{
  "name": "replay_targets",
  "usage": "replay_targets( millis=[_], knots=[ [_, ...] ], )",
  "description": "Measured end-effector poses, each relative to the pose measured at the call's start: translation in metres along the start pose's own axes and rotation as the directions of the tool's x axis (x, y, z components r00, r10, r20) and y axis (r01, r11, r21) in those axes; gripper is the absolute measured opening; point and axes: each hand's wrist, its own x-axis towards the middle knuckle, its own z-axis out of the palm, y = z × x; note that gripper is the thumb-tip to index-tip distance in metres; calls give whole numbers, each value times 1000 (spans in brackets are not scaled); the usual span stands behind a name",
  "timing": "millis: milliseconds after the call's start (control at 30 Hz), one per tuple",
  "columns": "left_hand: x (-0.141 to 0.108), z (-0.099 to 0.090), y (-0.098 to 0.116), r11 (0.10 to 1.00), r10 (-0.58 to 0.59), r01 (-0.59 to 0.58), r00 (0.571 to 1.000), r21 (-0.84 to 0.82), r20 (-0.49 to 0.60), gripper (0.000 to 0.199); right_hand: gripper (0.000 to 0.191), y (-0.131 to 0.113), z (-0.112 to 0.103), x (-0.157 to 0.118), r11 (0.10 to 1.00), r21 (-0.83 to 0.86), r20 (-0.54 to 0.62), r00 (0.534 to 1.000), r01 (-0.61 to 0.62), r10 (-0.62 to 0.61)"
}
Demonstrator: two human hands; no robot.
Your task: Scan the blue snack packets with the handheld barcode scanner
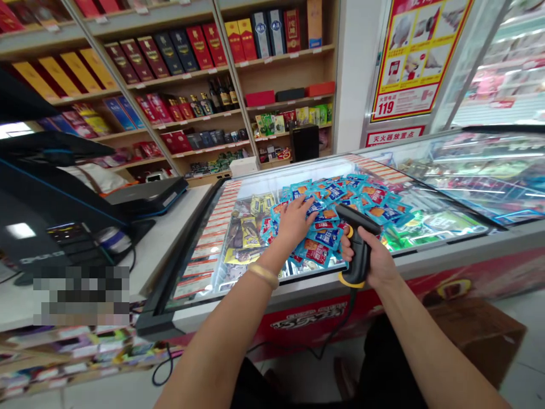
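Note:
A heap of small blue snack packets (317, 250) with red and dark blue labels lies on the glass lid of a chest freezer (204, 309). My left hand (296, 221) rests on the left part of the heap, fingers spread and palm down, touching the packets. A gold bangle (264, 275) circles that wrist. My right hand (380, 261) is wrapped round the grip of a black and yellow barcode scanner (358, 258), whose head tilts up to the left over the packets. Its cable (340, 329) hangs down in front of the freezer.
To the left, a checkout counter (170, 238) carries a dark point-of-sale machine (51, 216) and a flat black scale (149, 193). Shelves (191, 74) of boxed bottles stand behind. A cardboard box (477, 335) sits on the floor at right, beside the freezer.

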Motion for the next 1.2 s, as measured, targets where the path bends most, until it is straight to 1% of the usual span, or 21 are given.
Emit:
replay_targets(
  millis=[67,167,233,300,367,433,533,700,867,933,1067,1200],
  knots=[
    [-2,8,1,996,-36,29,996,80,78,44,24,0,-6,0,1000,15,-14,1000,-7,7],
    [-9,6,1,990,-70,57,993,126,99,51,23,-3,-9,-1,999,52,-42,999,-6,8],
    [-17,0,0,988,-101,89,991,126,92,62,21,-7,-9,0,997,82,-64,998,10,-5],
    [-29,-7,0,984,-148,137,984,116,99,77,19,-10,-9,1,994,112,-90,996,22,-12],
    [-45,-11,1,981,-179,164,973,108,147,91,17,-13,-9,4,991,134,-130,992,9,8],
    [-58,-11,2,980,-182,160,959,116,218,103,17,-14,-9,8,990,141,-172,984,-31,55],
    [-70,-6,4,978,-179,139,943,155,280,111,17,-13,-8,15,990,110,-196,975,-85,105],
    [-66,5,3,968,-206,159,944,192,257,104,17,-9,-7,27,992,67,-179,977,-107,118],
    [-56,10,-2,964,-231,187,940,189,249,100,17,-7,-6,38,998,7,-171,983,-62,62],
    [-51,11,-6,963,-237,194,941,187,242,99,17,-6,-4,42,998,-10,-165,985,-62,60],
    [-44,13,-13,965,-228,190,948,183,220,95,19,-4,-2,51,997,-3,-156,985,-71,70],
    [-41,15,-16,965,-228,195,955,177,191,92,20,-3,-2,56,997,20,-142,987,-70,72]
  ],
)
